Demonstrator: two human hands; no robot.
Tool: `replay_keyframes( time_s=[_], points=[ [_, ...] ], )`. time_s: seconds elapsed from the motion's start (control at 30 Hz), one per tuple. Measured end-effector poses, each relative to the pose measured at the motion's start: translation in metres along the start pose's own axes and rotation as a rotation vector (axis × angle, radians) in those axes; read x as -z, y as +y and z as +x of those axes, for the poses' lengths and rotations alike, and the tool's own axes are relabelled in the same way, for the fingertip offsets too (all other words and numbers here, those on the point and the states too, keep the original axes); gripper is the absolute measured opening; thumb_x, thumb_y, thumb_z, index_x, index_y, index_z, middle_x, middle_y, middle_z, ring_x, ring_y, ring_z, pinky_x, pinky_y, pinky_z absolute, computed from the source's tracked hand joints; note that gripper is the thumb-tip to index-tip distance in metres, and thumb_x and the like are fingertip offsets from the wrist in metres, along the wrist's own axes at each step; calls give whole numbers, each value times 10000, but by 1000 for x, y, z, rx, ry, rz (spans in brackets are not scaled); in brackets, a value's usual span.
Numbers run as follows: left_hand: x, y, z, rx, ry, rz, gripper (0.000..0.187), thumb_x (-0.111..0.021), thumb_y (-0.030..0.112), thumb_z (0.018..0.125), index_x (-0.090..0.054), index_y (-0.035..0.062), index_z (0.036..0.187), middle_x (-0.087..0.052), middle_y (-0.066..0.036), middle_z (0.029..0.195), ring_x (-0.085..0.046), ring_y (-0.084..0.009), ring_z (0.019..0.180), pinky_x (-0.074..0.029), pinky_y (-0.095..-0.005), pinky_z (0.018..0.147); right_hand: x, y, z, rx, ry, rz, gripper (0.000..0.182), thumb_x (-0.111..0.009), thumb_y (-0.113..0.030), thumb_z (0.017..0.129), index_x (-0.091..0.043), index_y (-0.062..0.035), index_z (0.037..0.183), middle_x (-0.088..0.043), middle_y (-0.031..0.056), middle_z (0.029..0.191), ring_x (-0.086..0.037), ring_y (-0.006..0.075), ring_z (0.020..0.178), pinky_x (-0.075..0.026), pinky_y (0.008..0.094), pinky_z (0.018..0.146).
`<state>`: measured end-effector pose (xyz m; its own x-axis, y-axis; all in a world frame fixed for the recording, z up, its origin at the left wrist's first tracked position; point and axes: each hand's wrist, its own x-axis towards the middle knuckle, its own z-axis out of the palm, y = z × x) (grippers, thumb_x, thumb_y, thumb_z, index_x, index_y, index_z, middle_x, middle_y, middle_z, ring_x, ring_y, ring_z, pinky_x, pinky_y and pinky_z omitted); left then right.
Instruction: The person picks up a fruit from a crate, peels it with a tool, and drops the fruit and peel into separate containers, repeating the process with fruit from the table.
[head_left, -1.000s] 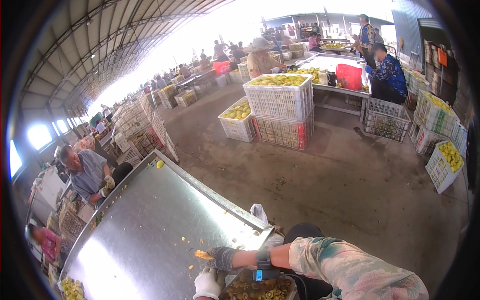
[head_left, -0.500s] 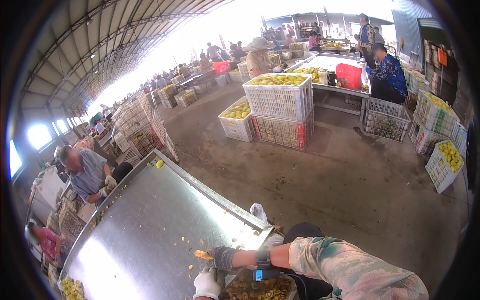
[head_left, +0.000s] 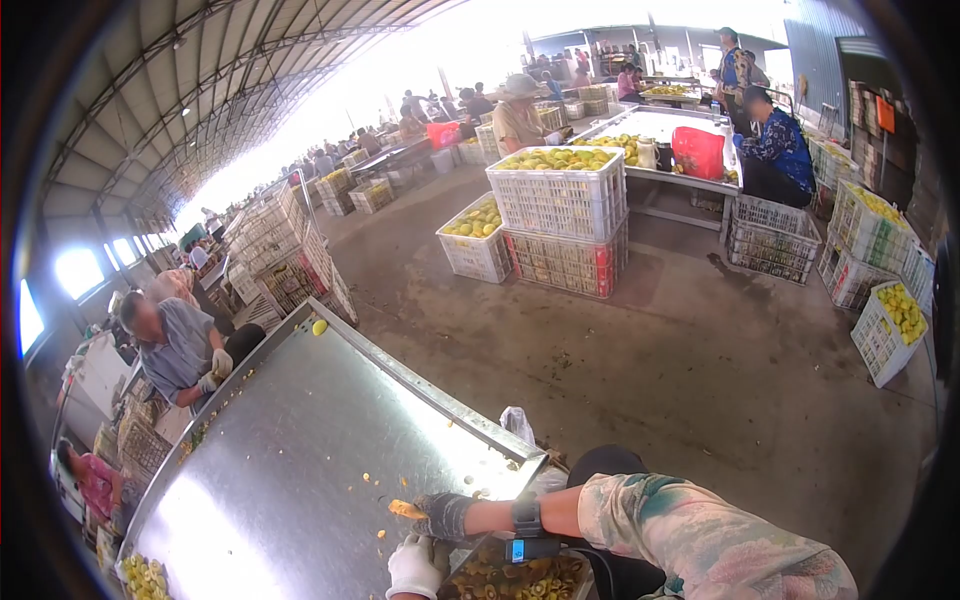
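Note:
My right hand (head_left: 445, 517), in a dark grey glove, is closed on an orange-yellow elongated object (head_left: 406, 510) that juts out to the left over the metal table (head_left: 300, 440). I cannot make out its exact kind. Just below, touching or nearly touching it, is my left hand (head_left: 416, 567) in a white glove. Its fingers are curled near the right hand, and what they hold, if anything, is hidden. Under my right wrist stands a container of cut fruit pieces (head_left: 535, 577) with brown peel and yellow flesh.
Small yellow scraps (head_left: 367, 478) dot the table. A whole yellow fruit (head_left: 319, 327) lies at its far corner, and a fruit pile (head_left: 145, 578) at the lower left. A gloved co-worker (head_left: 180, 345) sits along the left edge. Fruit-filled crates (head_left: 555, 200) stand on the floor beyond.
My hands and the orange-yellow object stay almost in place. At the lower left, a person in pink has shifted their head slightly.

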<state>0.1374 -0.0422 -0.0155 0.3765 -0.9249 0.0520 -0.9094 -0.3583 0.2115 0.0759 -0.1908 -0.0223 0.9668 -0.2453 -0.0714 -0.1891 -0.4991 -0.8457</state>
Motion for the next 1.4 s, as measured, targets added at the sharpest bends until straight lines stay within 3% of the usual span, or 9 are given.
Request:
replay_keyframes(
  time_s=[0.37,0.43,0.77,0.87,1.07,1.13,1.2,1.27,1.4],
  points=[
    [-3,-2,0,-20,25,7,260,-492,264,811,-570,22,866,-579,-220,897,-560,-394,812,-450,-460,722,-5,6,6,9,-2,-48,426,-542,-352,803,-504,-13,1057,-598,200,933,-579,335,911,-434,399,760],
    [-6,-1,3,109,-53,2,290,-518,319,762,-587,60,873,-581,-149,898,-568,-349,833,-453,-457,728,-6,7,6,14,11,-49,425,-541,-352,804,-504,-14,1060,-598,199,936,-578,336,913,-434,399,760],
    [-5,-4,1,-9,4,-13,265,-501,279,813,-569,29,867,-580,-219,876,-556,-399,807,-448,-464,711,-1,0,0,-5,12,-7,422,-545,-334,812,-499,-18,1088,-601,191,944,-585,323,900,-438,388,768],
    [-2,1,0,81,-53,-11,262,-539,288,743,-593,63,866,-582,-148,903,-572,-348,815,-458,-447,710,-2,3,1,68,-41,-65,430,-542,-332,816,-494,-12,1098,-602,185,952,-591,307,887,-444,379,758],
    [2,5,-1,79,-16,-20,234,-546,281,755,-577,60,825,-580,-164,862,-567,-362,797,-453,-449,696,4,-13,-5,-120,-19,10,374,-549,-305,812,-531,-31,1067,-599,184,967,-591,302,890,-450,368,760],
    [3,5,-2,51,3,-31,241,-530,299,792,-565,60,801,-576,-182,842,-562,-381,784,-446,-459,684,6,-13,-3,-91,-36,-63,353,-557,-296,800,-547,-47,1051,-598,186,965,-586,311,902,-450,371,767],
    [5,4,-1,34,-13,-40,236,-526,294,790,-571,64,819,-577,-177,851,-559,-384,798,-447,-459,684,7,-13,-8,210,-33,-216,363,-557,-291,791,-542,-46,1059,-595,193,967,-577,325,920,-446,379,779],
    [-10,-6,2,75,-24,-20,234,-553,273,737,-591,66,840,-576,-156,869,-561,-367,786,-449,-464,688,-6,1,3,79,32,-85,380,-573,-292,775,-542,-47,1063,-592,194,971,-575,336,922,-444,384,783],
    [-10,-8,3,-53,54,-27,246,-513,273,817,-581,43,874,-583,-220,860,-549,-404,814,-439,-468,709,-13,12,17,-72,10,-65,415,-594,-310,748,-532,-41,1058,-601,189,950,-580,346,906,-445,396,772]
  ],
)
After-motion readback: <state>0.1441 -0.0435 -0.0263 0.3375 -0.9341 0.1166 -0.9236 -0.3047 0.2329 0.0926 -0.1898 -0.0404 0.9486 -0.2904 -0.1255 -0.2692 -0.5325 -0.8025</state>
